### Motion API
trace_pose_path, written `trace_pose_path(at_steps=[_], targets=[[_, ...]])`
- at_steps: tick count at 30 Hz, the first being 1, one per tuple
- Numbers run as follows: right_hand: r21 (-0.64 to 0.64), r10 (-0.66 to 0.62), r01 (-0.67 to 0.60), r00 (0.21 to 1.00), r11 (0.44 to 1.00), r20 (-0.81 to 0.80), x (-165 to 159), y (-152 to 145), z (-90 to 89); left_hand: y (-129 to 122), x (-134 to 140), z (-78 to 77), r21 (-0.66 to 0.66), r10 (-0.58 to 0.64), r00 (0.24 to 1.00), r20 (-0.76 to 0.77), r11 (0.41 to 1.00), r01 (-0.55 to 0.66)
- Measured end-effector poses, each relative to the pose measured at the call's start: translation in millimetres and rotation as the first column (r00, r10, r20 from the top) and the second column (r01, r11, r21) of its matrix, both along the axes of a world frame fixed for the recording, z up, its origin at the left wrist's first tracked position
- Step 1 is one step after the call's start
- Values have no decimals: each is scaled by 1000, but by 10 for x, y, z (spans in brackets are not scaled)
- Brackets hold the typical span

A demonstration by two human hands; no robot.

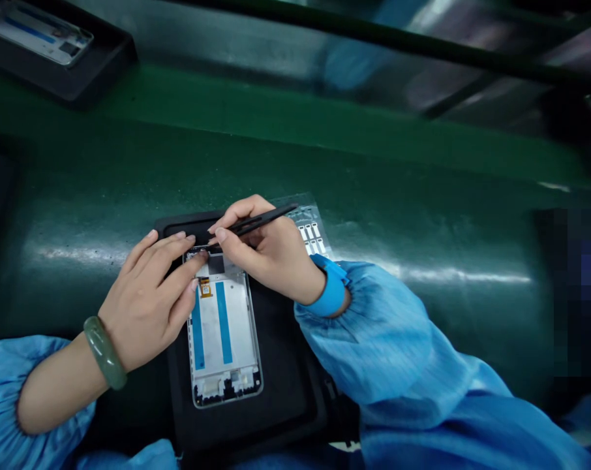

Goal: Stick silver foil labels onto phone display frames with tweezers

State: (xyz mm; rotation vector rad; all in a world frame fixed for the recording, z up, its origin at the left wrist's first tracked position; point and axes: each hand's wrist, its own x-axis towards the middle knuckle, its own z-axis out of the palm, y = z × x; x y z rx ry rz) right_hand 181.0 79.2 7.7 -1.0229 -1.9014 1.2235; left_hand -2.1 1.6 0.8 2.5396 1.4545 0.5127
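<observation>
A phone frame (239, 326) with two blue strips and a small orange flex cable (206, 288) lies on a black tray (290, 391). My left hand (151, 287) rests over its upper left edge, fingers stretched out, the index fingertip touching the top end. In my right hand (276, 254) is a pair of black tweezers (261, 220), pinched between thumb and fingers. Their tips point down-left at the top edge of the frame, close to my left fingertips. What the tips touch is too small to make out.
Behind my right hand lies a clear sheet of small white stickers (315, 238). Another phone frame (41, 32) sits in a black tray (114, 62) at the far upper left. A dark rail (354, 26) crosses the top above the green bench (217, 156).
</observation>
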Motion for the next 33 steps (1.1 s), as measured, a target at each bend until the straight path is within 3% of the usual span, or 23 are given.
trace_pose_path(at_steps=[14, 33], targets=[[-9, -4, 4, 1000, 1000, -12, 5, 4, -16, 3, 5, -11, 2, -8, 1000, 5, 1000, 8], [108, 5, -3, 1000, 994, -19, -10, -14, -34, 3, 4, -14, 2, -5, 1000, 2, 1000, 5]])
